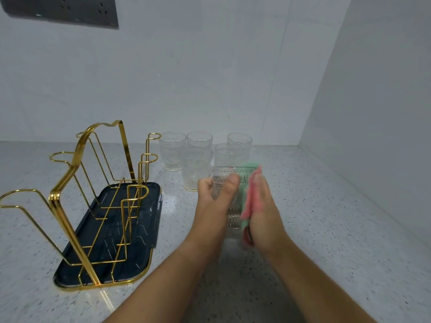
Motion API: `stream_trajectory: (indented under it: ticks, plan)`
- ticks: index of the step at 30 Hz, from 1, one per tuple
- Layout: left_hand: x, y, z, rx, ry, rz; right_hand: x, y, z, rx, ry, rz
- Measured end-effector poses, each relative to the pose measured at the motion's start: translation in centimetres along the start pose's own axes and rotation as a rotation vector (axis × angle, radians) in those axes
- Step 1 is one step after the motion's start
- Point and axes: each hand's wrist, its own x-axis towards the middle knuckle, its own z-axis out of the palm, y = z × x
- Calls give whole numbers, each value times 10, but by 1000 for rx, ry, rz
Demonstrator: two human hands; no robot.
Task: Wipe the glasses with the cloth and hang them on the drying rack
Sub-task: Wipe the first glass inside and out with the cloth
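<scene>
One glass (235,210) clasped in left grip (212,206), thumb across ribs; right grip (265,210) flat, pressing cloth (250,201) against it. Risk of slipping loose under hard rubbing, onto surface (326,229) below or glasses (172,150) just beyond

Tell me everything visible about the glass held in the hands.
The glass is a clear tumbler with embossed ribbing, held nearly upright, rim up, above the speckled counter. The left hand grips its left side, thumb across the front. The right hand presses a pink and green cloth against its right side.
</scene>
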Motion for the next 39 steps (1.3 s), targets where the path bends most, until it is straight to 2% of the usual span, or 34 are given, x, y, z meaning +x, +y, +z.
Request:
stream_trajectory:
  ticks: [3,8,12,15,18,22,25,28,31,35,39]
  plan:
    - [1,2,-3,-62,13,23,-8,16,9,-50,-11,-87]
    - [6,3,-7,-64,-124,-60,-1,18,6,-80,53,-180]
    - [10,0,-6,-45,-128,-53,9,-1,-2,-25,41,-35]
    - [8,0,-4,-62,-138,-87,22,-3,-11,243,1,152]
    - [7,-3,-3,-97,-144,-75,26,3,-11,526,-55,235]
    - [12,-6,-5,47,33,6,19,14,-10,297,-7,227]
    - [12,-4,-7,126,3,50,9,13,-13,71,28,107]
    - [9,-5,-4,21,-29,-48,4,14,-10,-79,58,-63]
    - [4,-3,-1,-10,-56,-41,4,17,-2,-245,63,-162]
    - [5,-2,0,-114,-51,-51,6,8,-2,-121,94,-96]
    - [6,-1,2,-190,-69,-82,20,-1,-9,145,74,212]
